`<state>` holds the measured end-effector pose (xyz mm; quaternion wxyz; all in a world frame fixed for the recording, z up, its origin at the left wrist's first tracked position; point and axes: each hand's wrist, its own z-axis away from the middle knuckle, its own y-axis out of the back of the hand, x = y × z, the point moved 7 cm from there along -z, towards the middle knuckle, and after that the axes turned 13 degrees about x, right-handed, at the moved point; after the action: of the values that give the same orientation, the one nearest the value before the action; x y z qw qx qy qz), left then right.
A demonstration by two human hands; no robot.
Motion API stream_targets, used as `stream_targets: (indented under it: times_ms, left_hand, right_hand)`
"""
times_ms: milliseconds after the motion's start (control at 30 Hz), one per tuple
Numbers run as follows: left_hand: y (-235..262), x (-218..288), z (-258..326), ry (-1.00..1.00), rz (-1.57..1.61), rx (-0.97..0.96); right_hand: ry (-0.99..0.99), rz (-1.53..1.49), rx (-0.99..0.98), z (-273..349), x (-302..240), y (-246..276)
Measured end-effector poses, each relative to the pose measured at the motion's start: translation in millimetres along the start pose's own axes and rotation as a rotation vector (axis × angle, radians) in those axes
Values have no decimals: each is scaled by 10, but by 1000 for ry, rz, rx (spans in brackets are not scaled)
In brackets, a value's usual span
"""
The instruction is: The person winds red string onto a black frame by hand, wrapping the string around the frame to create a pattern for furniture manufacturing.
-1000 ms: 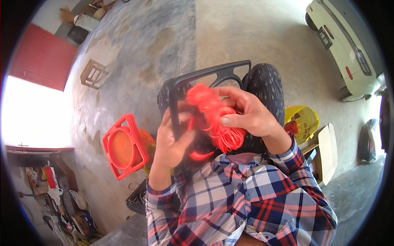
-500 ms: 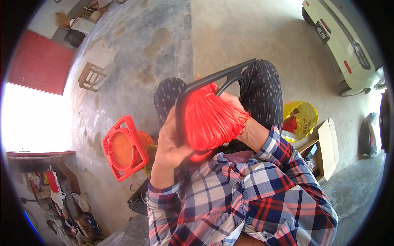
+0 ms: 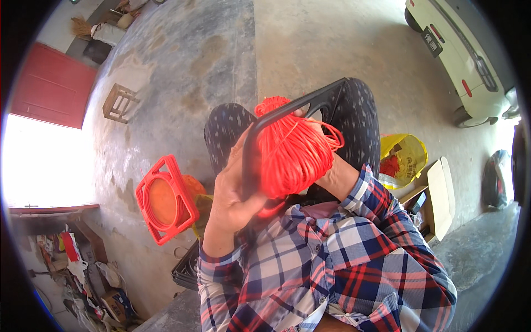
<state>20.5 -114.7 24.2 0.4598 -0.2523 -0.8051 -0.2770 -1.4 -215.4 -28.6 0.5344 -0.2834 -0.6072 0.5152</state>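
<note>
Above my lap is a thick bundle of bright red cord (image 3: pixel 296 155), its strands looped and gathered toward the top. A black frame (image 3: pixel 299 103) with rounded corners runs around the bundle's upper and left sides. My left hand (image 3: pixel 235 193) is closed around the frame's left bar, its thumb near the cord. Behind and under the bundle, my right hand (image 3: pixel 336 178) grips the cord; most of its fingers are hidden. Several loose loops stick out on the bundle's right. A curved red part shows below the bundle, mostly covered.
Left of my legs stands a red frame reel (image 3: pixel 167 200) wound with cord. To the right are a yellow bag (image 3: pixel 405 160) with red cord inside and an open cardboard box (image 3: pixel 441 202). A wooden stool (image 3: pixel 119 103) and a parked light-coloured vehicle (image 3: pixel 467 66) stand farther off.
The cord bundle has turned and shifted slightly up and right within the frame. Its gathered top and loose loops on the right now show. Both hands keep their hold.
</note>
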Motion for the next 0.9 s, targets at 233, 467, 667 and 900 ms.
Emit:
stream_targets:
  times_ms: [233,467,667,900]
  left_hand:
    - [26,-1,14,130,-23,123]
    - [134,-102,93,31,45,191]
    - [197,-248,155,106,129,201]
    - [134,-179,166,109,45,184]
  right_hand:
    - [184,93,45,-188,-319,308]
    - [576,465,387,-58,-665,610]
    - [424,301,147,-44,-351,261]
    - [382,254,127,-210,-563,267]
